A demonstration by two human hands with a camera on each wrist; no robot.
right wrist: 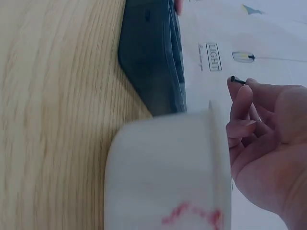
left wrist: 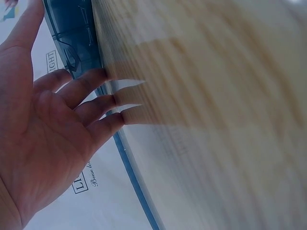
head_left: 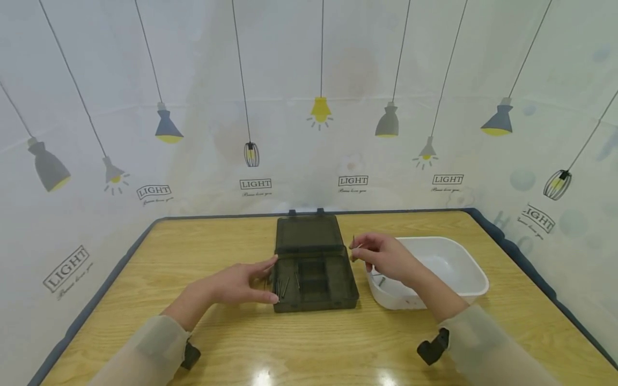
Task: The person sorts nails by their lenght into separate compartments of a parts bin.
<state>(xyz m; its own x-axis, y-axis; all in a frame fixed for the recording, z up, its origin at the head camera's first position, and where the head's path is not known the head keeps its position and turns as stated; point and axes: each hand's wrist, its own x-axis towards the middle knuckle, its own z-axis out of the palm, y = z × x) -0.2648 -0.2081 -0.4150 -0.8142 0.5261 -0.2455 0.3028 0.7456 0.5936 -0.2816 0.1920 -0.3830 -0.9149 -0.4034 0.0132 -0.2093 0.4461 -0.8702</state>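
Just right of the dark box [head_left: 316,306], the right hand [head_left: 383,256] pinches a small dark pin [right wrist: 238,80] (a screw, perhaps) between thumb and fingertips; it seems light, stiff, probably slippery, best held by its shank. At the box's left edge, the left hand [head_left: 236,284] spreads its fingers. Slim rods [head_left: 285,288] lie inside it; right of it stands a white tub [head_left: 398,301].

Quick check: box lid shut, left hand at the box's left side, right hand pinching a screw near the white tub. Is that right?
No: the lid is open, as the head view shows, swung back behind the box. The left hand is at the box's left side, and the right hand pinches a screw near the white tub.
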